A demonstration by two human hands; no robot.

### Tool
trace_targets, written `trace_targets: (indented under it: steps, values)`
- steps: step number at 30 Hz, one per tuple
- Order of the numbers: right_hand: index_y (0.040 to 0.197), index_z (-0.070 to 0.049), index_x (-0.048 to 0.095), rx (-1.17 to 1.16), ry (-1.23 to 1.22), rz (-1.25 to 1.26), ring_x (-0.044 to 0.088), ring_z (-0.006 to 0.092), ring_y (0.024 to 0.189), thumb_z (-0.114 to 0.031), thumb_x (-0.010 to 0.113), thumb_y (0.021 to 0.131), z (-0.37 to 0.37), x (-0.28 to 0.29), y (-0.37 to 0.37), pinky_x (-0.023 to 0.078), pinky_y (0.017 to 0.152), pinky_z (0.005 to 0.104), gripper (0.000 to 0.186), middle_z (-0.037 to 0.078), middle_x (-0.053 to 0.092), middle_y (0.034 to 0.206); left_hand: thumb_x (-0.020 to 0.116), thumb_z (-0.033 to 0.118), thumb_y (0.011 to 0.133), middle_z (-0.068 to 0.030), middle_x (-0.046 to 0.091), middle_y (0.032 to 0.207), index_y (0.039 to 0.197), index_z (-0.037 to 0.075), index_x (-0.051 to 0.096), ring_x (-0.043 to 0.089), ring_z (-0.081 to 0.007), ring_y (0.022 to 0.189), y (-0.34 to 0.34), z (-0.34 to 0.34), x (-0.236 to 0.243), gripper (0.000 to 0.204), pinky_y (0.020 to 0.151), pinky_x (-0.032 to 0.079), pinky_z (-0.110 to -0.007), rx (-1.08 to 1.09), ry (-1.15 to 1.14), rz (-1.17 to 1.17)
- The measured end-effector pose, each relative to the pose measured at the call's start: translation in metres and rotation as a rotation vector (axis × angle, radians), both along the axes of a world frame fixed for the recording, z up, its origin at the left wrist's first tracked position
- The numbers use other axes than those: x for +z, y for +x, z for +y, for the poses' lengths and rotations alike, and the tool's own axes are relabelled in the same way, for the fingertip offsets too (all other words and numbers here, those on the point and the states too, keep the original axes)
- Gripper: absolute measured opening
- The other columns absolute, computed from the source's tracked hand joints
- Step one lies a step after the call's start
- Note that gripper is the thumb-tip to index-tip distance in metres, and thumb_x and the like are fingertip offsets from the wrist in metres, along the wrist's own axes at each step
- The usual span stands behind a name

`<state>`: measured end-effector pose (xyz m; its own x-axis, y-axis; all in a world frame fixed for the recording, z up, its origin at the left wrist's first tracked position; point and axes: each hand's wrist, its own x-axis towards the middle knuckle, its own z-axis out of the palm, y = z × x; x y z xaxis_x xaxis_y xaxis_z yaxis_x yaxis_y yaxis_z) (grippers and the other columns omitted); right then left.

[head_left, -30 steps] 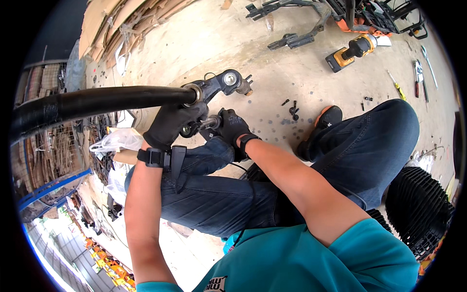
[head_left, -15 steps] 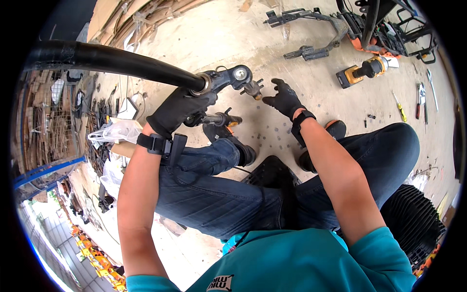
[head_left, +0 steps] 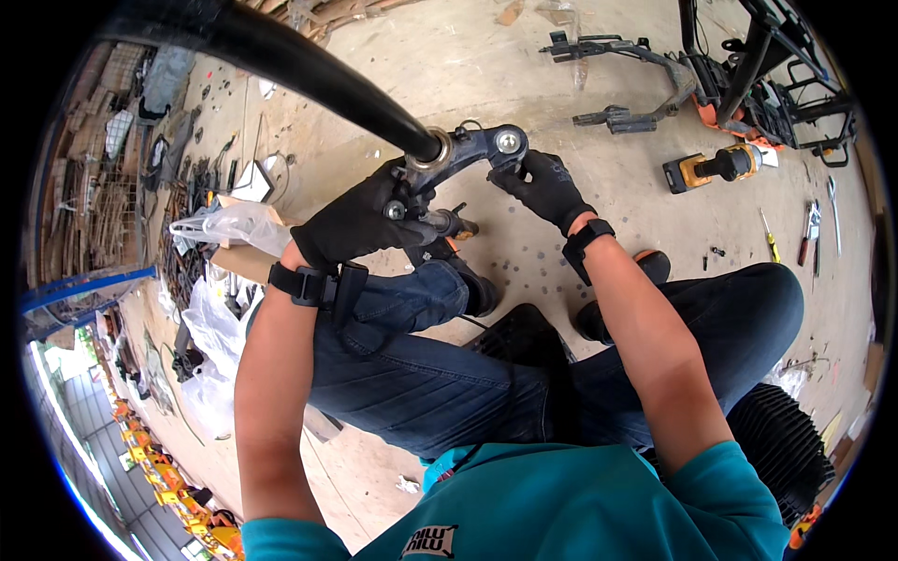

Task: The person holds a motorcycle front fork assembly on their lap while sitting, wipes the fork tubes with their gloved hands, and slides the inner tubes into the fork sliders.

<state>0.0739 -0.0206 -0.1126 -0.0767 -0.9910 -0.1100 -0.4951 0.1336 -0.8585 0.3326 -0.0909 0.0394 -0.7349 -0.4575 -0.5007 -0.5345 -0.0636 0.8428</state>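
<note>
A black metal fork crown [head_left: 465, 151], part of a vehicle's front fork, sits at the lower end of a thick black tube [head_left: 327, 84] coming from the upper left. A bright metal ring circles the joint. My left hand [head_left: 351, 220], in a black glove, is closed around the crown's left side, next to a bolt. Below it sticks out a metal fork leg [head_left: 449, 222]. My right hand [head_left: 547, 192], also gloved, has its fingers closed at the crown's right end, beneath a large silver bolt [head_left: 508, 141]. Those fingers hide the right fork leg.
A yellow-black power tool [head_left: 713, 168] lies at the right, near a black metal frame [head_left: 748, 84]. Beyond it are a yellow screwdriver [head_left: 771, 236] and pliers [head_left: 809, 229]. White plastic bags [head_left: 220, 323] and scrap lie left. A black bracket [head_left: 636, 84] lies ahead.
The fork crown and tube have shifted right and tilted more steeply in view. My right hand, apart from the fork before with fingers spread, now closes on its right end. My left hand keeps its hold.
</note>
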Motion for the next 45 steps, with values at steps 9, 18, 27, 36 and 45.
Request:
trace_targets:
  steps: [9, 18, 27, 36, 45]
  values:
    - [0.086, -0.005, 0.064, -0.026, -0.084, -0.078, 0.062, 0.0209, 0.064, -0.033, 0.072, 0.079, 0.003, -0.001, 0.008, 0.048, 0.063, 0.0323, 0.031, 0.008, 0.066, 0.071, 0.074, 0.008, 0.073, -0.0075, 0.062, 0.106, 0.122, 0.0, 0.046, 0.057, -0.0144, 0.094, 0.008, 0.012, 0.004, 0.057, 0.081, 0.049, -0.03, 0.001, -0.286, -0.078]
    - [0.088, -0.005, 0.066, -0.015, -0.155, -0.032, 0.064, 0.0213, 0.067, -0.031, 0.072, 0.079, 0.003, -0.006, 0.009, 0.048, 0.066, 0.0332, 0.028, 0.008, 0.067, 0.072, 0.077, 0.023, 0.066, -0.0132, 0.068, 0.09, 0.107, 0.004, 0.06, 0.065, -0.0254, 0.084, 0.012, 0.013, 0.019, 0.048, 0.076, 0.05, -0.034, -0.031, -0.487, -0.202]
    - [0.09, -0.004, 0.067, -0.024, -0.073, -0.076, 0.065, 0.0195, 0.068, -0.03, 0.072, 0.08, 0.0, -0.014, 0.008, 0.049, 0.065, 0.0327, 0.028, 0.01, 0.069, 0.077, 0.078, 0.036, 0.065, -0.0121, 0.068, 0.079, 0.089, 0.005, 0.068, 0.064, -0.0262, 0.074, 0.012, 0.011, 0.019, 0.042, 0.069, 0.048, -0.035, -0.051, -0.537, -0.283]
    - [0.089, -0.005, 0.067, -0.003, -0.074, -0.156, 0.064, 0.0169, 0.063, -0.03, 0.071, 0.081, 0.002, -0.023, 0.007, 0.048, 0.06, 0.0316, 0.027, 0.008, 0.068, 0.073, 0.078, 0.03, 0.067, -0.0139, 0.068, 0.078, 0.103, 0.003, 0.062, 0.065, -0.0244, 0.067, 0.015, 0.009, 0.01, 0.048, 0.065, 0.049, -0.035, -0.094, -0.494, -0.319]
    - [0.086, -0.003, 0.068, -0.024, -0.083, -0.046, 0.065, 0.0212, 0.067, -0.03, 0.074, 0.079, 0.005, -0.027, -0.001, 0.048, 0.063, 0.0341, 0.028, 0.011, 0.068, 0.071, 0.076, 0.025, 0.074, -0.0138, 0.066, 0.075, 0.098, -0.001, 0.059, 0.066, -0.0224, 0.066, 0.001, 0.018, 0.026, 0.039, 0.063, 0.049, -0.032, 0.01, -0.322, -0.239]
